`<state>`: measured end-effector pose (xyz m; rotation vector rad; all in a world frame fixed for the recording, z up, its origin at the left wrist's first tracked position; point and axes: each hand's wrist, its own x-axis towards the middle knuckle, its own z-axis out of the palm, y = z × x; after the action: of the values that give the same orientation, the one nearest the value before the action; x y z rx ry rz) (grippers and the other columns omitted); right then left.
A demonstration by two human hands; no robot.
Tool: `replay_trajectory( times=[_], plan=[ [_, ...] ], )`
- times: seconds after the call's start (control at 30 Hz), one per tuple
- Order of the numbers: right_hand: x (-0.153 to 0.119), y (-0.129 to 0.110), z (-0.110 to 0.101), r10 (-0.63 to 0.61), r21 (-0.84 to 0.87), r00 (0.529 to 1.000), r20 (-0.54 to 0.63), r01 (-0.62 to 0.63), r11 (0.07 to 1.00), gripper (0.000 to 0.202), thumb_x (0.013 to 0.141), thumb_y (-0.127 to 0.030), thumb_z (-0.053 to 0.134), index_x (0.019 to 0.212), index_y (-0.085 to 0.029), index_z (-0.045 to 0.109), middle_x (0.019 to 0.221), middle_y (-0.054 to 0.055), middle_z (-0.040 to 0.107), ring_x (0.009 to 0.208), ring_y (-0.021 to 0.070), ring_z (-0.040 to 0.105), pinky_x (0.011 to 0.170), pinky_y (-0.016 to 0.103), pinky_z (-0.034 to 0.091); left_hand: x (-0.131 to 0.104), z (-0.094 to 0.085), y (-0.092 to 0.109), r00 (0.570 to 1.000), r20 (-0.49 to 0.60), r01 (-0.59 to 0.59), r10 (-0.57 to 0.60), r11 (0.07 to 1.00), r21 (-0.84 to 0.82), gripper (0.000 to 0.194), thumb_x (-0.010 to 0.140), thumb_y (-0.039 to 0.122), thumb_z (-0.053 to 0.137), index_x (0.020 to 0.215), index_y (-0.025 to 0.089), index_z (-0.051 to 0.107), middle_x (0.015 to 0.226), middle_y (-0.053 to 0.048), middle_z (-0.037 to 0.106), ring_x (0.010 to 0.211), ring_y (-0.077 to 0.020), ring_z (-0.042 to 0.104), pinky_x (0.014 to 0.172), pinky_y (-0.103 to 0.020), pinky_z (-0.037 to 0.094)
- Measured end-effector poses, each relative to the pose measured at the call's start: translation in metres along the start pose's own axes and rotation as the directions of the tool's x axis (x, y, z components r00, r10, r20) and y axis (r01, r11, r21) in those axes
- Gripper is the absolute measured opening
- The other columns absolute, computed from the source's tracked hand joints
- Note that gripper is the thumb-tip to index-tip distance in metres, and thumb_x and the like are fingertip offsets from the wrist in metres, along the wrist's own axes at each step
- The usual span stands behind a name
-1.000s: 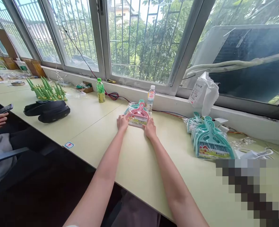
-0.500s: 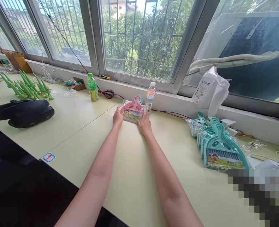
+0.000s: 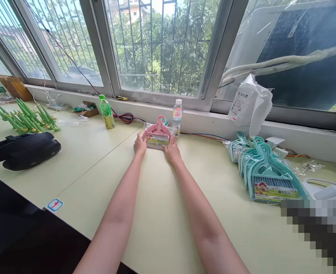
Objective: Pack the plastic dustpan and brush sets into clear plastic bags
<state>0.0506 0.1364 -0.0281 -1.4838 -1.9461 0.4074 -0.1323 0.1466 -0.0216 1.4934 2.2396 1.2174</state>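
A pink dustpan and brush set (image 3: pixel 158 130) in clear wrap, with a printed card, lies near the wall side of the table. My left hand (image 3: pixel 140 145) grips its left edge, fingers curled along the side. On the opposite edge, my right hand (image 3: pixel 172 149) closes with thumb in front and fingers at the side. A bit of turquoise handle shows behind the pink one; the rest is hidden. Just behind my right hand stands a clear bottle with a white cap (image 3: pixel 177 117).
Turquoise dustpan and brush sets (image 3: pixel 270 171) lie overlapped at right, below a plastic-wrapped white package (image 3: pixel 243 101). Leftward are a green bottle (image 3: pixel 106 112), a small cardboard box (image 3: pixel 90 110), green stick-like pieces (image 3: pixel 28 116) and a black case (image 3: pixel 25 150). Cables (image 3: pixel 125 118) run along the wall.
The view has turned slightly, shifting the surroundings. Both hands stay on the pink set, which now looks straighter, its card facing me more squarely.
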Motion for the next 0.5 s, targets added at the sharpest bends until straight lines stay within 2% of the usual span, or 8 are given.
replay_trajectory(
  times=[0.17,0.37,0.5],
  plan=[
    [0.0002,-0.0009,-0.0011,-0.023,-0.059,1.0,-0.01,0.022,0.998,0.075,0.093,-0.033,0.044,0.152,-0.006,0.005,0.154,0.024,0.026,0.142,0.0302,0.029,0.11,0.041,0.031,-0.0014,-0.0024,0.0025,1.0,0.008,0.005,-0.006,1.0,0.029,0.053,0.089,0.018,0.042,0.141,0.027,0.037,0.135,-0.011,0.056,0.124,-0.0269,0.051,0.098,-0.039,0.04],
    [-0.0026,-0.0061,-0.0065,0.004,-0.179,1.0,-0.003,-0.004,0.984,0.062,0.095,-0.024,0.032,0.152,-0.009,0.012,0.151,0.021,0.034,0.132,0.027,0.044,0.101,0.037,0.041,-0.0006,-0.0022,0.001,1.0,-0.004,0.005,-0.005,1.0,0.009,0.055,0.085,0.009,0.039,0.137,0.028,0.041,0.129,-0.008,0.059,0.116,-0.0247,0.055,0.09,-0.036,0.044],
    [-0.0039,-0.0093,-0.0067,0.004,-0.252,1.0,-0.007,-0.006,0.968,0.06,0.094,-0.016,0.027,0.151,-0.006,0.012,0.151,0.022,0.033,0.128,0.0259,0.047,0.098,0.035,0.042,0.0005,-0.0004,-0.0013,1.0,-0.02,0.001,-0.001,1.0,-0.004,0.054,0.087,0.007,0.037,0.136,0.028,0.043,0.124,-0.009,0.061,0.112,-0.0238,0.057,0.085,-0.033,0.045]
  ],
)
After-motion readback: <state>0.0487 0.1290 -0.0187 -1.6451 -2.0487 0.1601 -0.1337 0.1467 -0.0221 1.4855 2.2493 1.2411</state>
